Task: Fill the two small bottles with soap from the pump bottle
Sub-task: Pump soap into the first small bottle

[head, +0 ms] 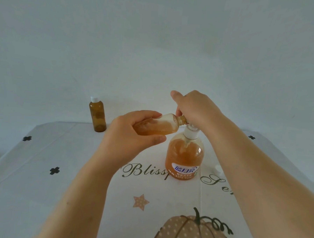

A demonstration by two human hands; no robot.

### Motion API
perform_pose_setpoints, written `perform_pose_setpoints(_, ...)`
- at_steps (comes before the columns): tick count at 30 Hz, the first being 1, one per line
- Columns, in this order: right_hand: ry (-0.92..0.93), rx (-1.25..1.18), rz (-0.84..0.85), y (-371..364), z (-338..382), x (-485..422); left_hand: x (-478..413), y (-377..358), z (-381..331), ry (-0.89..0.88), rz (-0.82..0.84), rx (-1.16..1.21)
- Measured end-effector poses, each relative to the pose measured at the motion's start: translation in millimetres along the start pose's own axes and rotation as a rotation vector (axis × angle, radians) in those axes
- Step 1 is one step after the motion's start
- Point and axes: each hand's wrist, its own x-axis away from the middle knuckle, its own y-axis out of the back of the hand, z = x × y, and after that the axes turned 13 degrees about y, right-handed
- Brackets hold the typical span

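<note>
The left hand [133, 135] holds one small bottle [163, 126] in the air, with the fingers on top of its body and the thumb below. This bottle lies almost flat, and its open neck points to the right, at the top of the pump bottle [184, 156]. Orange-brown soap lies along its lower side and the upper part looks pale.

The right hand [195, 110] sits over the pump head with the fingers curled down around it and the thumb sticking out; the nozzle is hidden under this hand, so I cannot tell if it touches the neck. The pump bottle stands upright on the surface [59, 168], near its middle, and is mostly full of orange soap.

The other small bottle [97, 115] stands upright at the far left edge, near the wall, closed with a white cap. A small white cap [217, 169] lies on the surface beside the right forearm.
</note>
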Motion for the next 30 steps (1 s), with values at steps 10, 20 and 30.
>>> perform_pose_setpoints(10,0.004,0.062,-0.008,6,6,2,1,0,0,-0.013,0.003,0.038)
perform_pose_setpoints(20,0.023,0.047,-0.002,0,2,3,-2,4,1,0.014,0.036,-0.014)
perform_pose_setpoints(30,-0.011,-0.065,0.008,-8,-3,0,-4,1,6,0.038,0.055,-0.021)
